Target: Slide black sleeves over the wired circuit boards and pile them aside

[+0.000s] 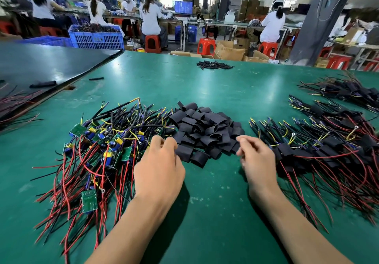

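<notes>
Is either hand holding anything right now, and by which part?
Right hand holds nothing visible. Left hand has fingertips at the near edge of the black sleeves pile; whether it pinches one cannot be told.

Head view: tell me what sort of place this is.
Most likely an electronics assembly workshop: a pile of green wired circuit boards and a heap of short black sleeves on a green worktable, with seated workers in white tops.

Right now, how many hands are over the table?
2. The left hand is at the near-left edge of the sleeve pile; the right hand is at its near-right edge, beside the sleeved boards. None look hidden.
</notes>
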The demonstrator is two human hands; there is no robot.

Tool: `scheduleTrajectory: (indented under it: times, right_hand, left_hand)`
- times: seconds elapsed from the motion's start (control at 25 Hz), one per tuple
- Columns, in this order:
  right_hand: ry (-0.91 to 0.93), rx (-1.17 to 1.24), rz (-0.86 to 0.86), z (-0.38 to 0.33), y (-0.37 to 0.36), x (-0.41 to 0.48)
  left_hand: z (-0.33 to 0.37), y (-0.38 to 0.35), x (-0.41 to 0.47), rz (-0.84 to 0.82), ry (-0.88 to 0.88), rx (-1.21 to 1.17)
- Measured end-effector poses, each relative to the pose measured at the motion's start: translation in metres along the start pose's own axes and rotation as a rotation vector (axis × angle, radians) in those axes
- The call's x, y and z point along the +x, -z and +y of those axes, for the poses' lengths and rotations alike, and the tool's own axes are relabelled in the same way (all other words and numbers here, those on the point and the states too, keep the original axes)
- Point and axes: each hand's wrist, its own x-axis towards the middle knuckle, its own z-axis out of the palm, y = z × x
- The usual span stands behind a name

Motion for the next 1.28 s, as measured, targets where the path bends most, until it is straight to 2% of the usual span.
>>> scheduleTrajectory:
  times: [0.12,0.24,0.36,0.48,0.64,0.8,1.08,1.28]
  right_hand:
    - [0.186,-0.241,-0.196,0.002,-0.007,-0.017]
    - [0.242,-0.292,-0.292,0.003,-0.008,-0.023]
    - [0.25,-0.352,-0.324,0.006,-0.007,-0.02]
    - [0.323,-0.51,-0.411,0.006,-0.004,-0.018]
    - [0.374,-0.585,-0.461,0.006,-0.001,-0.015]
    - [0.405,-0.603,-0.47,0.008,0.0,-0.015]
    - [0.402,-0.607,-0.484,0.006,-0.001,-0.016]
    - [0.368,-0.667,-0.701,0.002,-0.004,-0.024]
  left_hand:
    - [-0.004,0.002,0.002,-0.076,-0.02,0.225]
    - [-0.005,0.0,-0.001,-0.166,-0.011,0.363]
    - [-0.006,-0.002,0.0,-0.186,-0.007,0.391]
    - [-0.009,-0.003,0.002,-0.173,0.011,0.379]
    - [-0.009,0.0,0.004,-0.114,0.02,0.27]
    - [-0.008,0.001,0.006,0.002,0.038,-0.012]
    - [-0.014,-0.008,0.012,0.153,-0.062,-0.303]
    - [-0.016,-0.019,0.013,0.147,-0.047,-0.404]
